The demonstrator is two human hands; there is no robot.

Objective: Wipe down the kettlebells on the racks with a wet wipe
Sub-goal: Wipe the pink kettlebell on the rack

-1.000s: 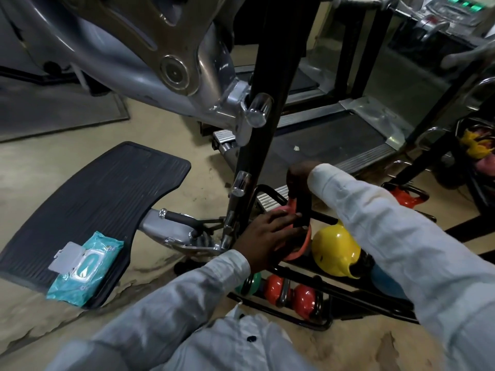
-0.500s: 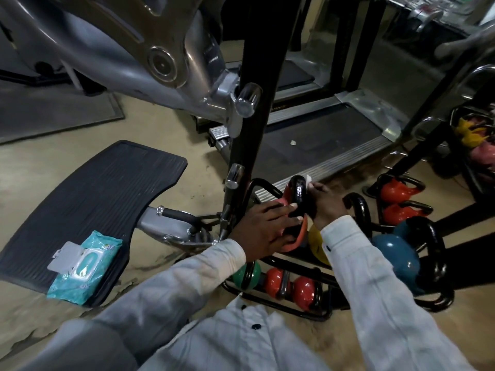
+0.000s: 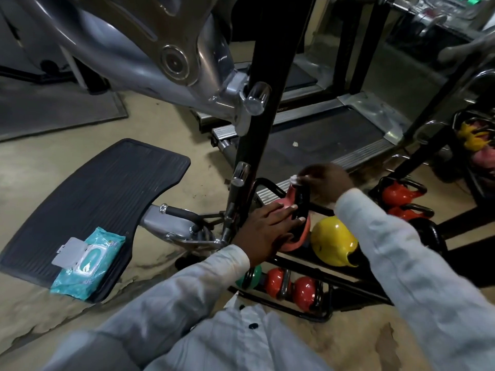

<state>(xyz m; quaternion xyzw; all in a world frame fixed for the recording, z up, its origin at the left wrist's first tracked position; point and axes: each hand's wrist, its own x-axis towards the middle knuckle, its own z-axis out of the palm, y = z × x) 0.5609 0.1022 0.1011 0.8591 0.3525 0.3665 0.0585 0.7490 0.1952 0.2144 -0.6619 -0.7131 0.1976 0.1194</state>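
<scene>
Coral kettlebell (image 3: 296, 238) sits at the left end of the rack (image 3: 267, 181). Your left hand (image 3: 267, 231) presses flat against it, while your right hand (image 3: 326, 183) pinches the wet wipe (image 3: 294, 180) on its handle. The yellow kettlebell (image 3: 332, 245) and the rest are likely yet to do.

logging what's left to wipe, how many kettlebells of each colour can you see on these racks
pink kettlebell: 1, right hand holds the wet wipe on it
yellow: 1
green: 1
red: 4
total: 7, not counting the dark shape behind the right sleeve or the blurred far-right rack
</scene>
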